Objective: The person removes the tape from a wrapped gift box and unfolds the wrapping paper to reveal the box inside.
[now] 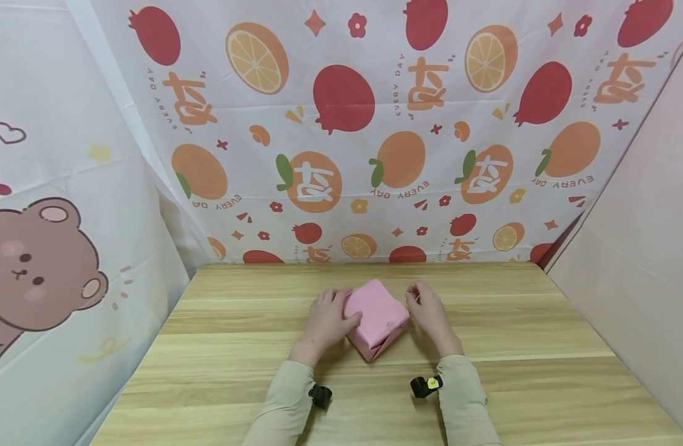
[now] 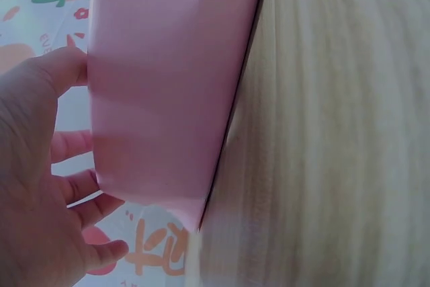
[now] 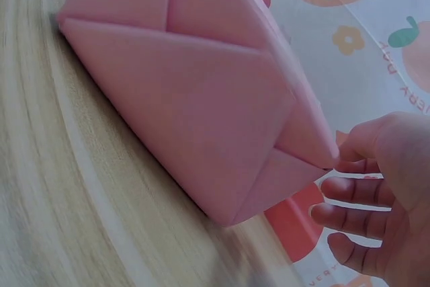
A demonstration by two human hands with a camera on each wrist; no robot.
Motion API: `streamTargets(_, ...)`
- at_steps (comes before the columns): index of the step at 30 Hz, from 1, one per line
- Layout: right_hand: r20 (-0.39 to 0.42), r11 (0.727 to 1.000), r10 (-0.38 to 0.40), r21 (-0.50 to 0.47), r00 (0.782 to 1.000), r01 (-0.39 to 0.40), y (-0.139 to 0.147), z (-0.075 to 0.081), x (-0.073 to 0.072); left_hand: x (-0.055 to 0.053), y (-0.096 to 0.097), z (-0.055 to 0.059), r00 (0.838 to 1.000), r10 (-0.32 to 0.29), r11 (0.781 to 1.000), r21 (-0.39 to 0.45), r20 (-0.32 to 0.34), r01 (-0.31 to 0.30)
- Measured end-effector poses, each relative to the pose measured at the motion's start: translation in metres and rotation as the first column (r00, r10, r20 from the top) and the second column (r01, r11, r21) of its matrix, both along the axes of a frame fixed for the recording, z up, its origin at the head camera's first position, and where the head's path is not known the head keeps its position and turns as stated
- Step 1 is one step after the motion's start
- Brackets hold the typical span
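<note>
Pink wrapped box (image 1: 375, 310), quantity one. Head view: standing on the wood-grain table (image 1: 207, 371), between two hands, one corner aimed at six o'clock, where a gap (image 1: 379, 344) shows under the top edge. Left hand (image 1: 326, 319): at the box's nine-to-ten o'clock, thumb on top, fingers round that corner in a light hold. Right hand (image 1: 429, 311): at three o'clock, close by the opposite corner, fingertips bent. Fruit-print curtain (image 1: 286, 124): backdrop at twelve o'clock. Hazard, as judged: a one-sided push from the right could swivel the box, the left hold being light.

Left wrist view: smooth side face, lower edge along the table; left fingers at the upper edge, spread. Hazard: firm pressure there might dent the covering, if it is as soft as it looks.

Right wrist view: overlapping folds, one broad triangular flap (image 3: 181, 112); right hand at four o'clock, by the upper corner. Whether it pinches anything cannot be told. Hazard: fingertips catching a fold edge could pull the wrapping loose.
</note>
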State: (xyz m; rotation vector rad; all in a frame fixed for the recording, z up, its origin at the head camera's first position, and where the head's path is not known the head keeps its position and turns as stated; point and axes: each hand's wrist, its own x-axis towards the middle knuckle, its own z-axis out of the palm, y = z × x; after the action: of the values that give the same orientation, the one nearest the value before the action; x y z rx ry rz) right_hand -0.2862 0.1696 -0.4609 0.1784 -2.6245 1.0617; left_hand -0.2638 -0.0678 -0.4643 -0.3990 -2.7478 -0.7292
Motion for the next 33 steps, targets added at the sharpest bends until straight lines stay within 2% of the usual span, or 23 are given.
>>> streamTargets(10, -0.011, 1.0, -0.006, -0.026, 1.0, 0.006, 0.001, 0.0012, 0.0021, -0.0001, -0.0001, -0.0018, 0.998, 0.064, 0.998, -0.027, 0.024, -0.063)
streamTargets(20, 0.038, 1.0, 0.005, -0.009, 0.999, -0.005, 0.0003, 0.0035, 0.0042, 0.0022, -0.0001, 0.0057, 0.989, 0.107, 0.994, 0.031, -0.102, -0.105)
streamTargets(27, 0.133, 0.995, 0.088, 0.029, 0.987, -0.093, -0.0018, 0.0008, 0.006, 0.0038, 0.0012, 0.007, 0.986, 0.11, 0.994, 0.029, -0.129, -0.107)
streamTargets(33, 0.139, 0.989, 0.132, 0.044, 0.981, -0.139, -0.0035, -0.0004, 0.0063, 0.0049, 0.0014, 0.0074, 0.982, 0.112, 0.994, 0.029, -0.153, -0.109)
